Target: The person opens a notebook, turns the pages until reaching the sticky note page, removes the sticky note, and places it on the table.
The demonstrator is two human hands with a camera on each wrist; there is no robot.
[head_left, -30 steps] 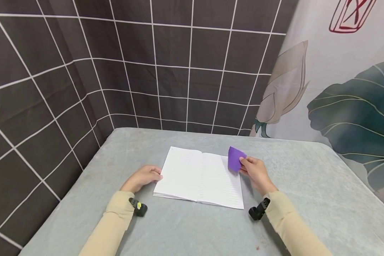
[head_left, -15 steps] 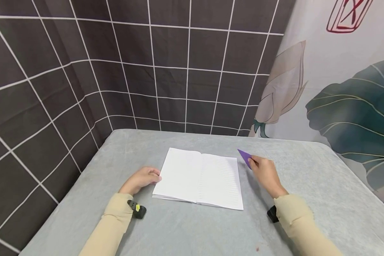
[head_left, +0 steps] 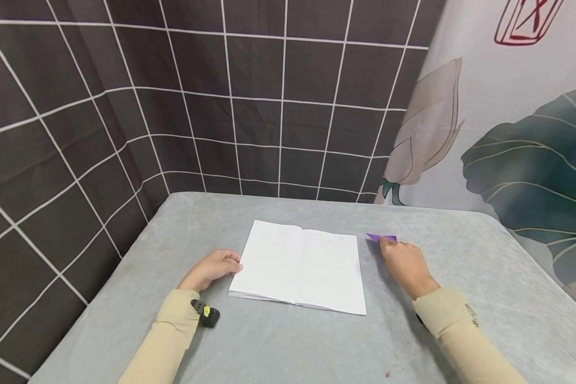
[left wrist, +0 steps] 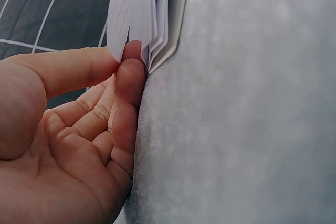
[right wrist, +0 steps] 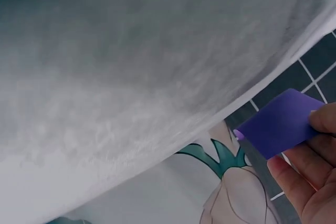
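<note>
An open notebook [head_left: 273, 261] with white lined pages lies flat on the table. At its left edge my left hand [head_left: 214, 270] pinches some page corners [left wrist: 119, 35] between thumb and forefinger, as the left wrist view shows. To the right of the notebook and apart from it, my right hand [head_left: 405, 266] holds a small purple paper square [right wrist: 283, 121] by one edge between thumb and fingers. The head view shows only a thin part of that paper, seen nearly edge-on and partly hidden behind the hand.
A grey cloth covers the table [head_left: 288, 352]. Behind it hangs a dark curtain [head_left: 256, 122] with a white grid, and at the right a pale curtain [head_left: 441, 181] printed with leaves. A black wrist camera [head_left: 210, 316] sits on the left wrist.
My right hand has moved right, carrying the purple paper from above the right page to beside the notebook, and has turned it nearly edge-on. The left hand stays at the notebook's left edge.
</note>
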